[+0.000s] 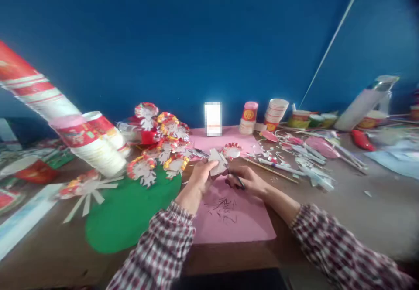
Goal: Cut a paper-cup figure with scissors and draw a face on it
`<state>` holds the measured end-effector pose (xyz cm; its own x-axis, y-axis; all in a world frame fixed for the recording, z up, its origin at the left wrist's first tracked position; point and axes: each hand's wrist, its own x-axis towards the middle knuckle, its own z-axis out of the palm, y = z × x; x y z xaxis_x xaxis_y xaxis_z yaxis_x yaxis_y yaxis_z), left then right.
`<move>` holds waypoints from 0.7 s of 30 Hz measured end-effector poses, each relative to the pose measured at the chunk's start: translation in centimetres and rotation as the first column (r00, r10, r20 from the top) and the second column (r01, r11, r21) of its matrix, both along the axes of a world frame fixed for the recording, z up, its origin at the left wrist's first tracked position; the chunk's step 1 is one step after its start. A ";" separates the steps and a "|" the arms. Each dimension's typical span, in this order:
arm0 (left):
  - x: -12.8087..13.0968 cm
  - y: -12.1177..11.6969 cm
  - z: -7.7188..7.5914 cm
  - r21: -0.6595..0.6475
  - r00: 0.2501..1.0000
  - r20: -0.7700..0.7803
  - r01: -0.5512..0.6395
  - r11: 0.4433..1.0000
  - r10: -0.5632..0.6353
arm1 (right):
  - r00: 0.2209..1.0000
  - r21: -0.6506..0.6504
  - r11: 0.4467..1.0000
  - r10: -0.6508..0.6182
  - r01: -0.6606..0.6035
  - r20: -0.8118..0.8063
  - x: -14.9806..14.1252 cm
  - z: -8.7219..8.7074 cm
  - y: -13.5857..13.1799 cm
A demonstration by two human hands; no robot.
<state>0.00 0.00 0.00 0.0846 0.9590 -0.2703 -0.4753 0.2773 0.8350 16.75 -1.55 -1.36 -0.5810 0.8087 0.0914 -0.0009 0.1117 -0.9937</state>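
Between its thumb and fingers my left hand [199, 175] grips a small piece of white paper [217, 162]. Black-handled scissors [241, 182] sit in my right hand [247, 180], whose fingers curl round the handles; the blades point at the paper's right edge. How far the blades are apart is too small to tell. Under both hands lies a pink sheet [242, 224] with dark scribbled marks. Just beyond the white paper rests a round paper cutout [231, 151] with a red fringed rim.
Several red-and-yellow-rimmed paper cutouts [142, 168] lie left, partly over a green sheet [121, 220]. A long stack of paper cups [94, 150] leans at far left. Two shorter cup stacks [275, 114] stand at the back. Paper scraps [314, 172] and a thin stick [271, 170] lie right.
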 end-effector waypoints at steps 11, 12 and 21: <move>-0.3 0.1 -0.5 -0.009 1.000 0.008 0.008 1.000 -0.008 | 0.999 -0.026 0.999 -0.032 0.033 0.025 0.2 -0.4 0.1; -0.3 0.1 -0.5 -0.008 1.000 0.002 0.009 1.000 -0.009 | 0.999 -0.021 0.999 -0.033 0.034 0.030 0.2 -0.4 0.1; -0.2 0.0 -0.5 -0.008 0.998 0.057 0.016 1.000 -0.015 | 0.999 0.007 0.999 -0.038 0.038 0.035 0.1 -0.1 0.0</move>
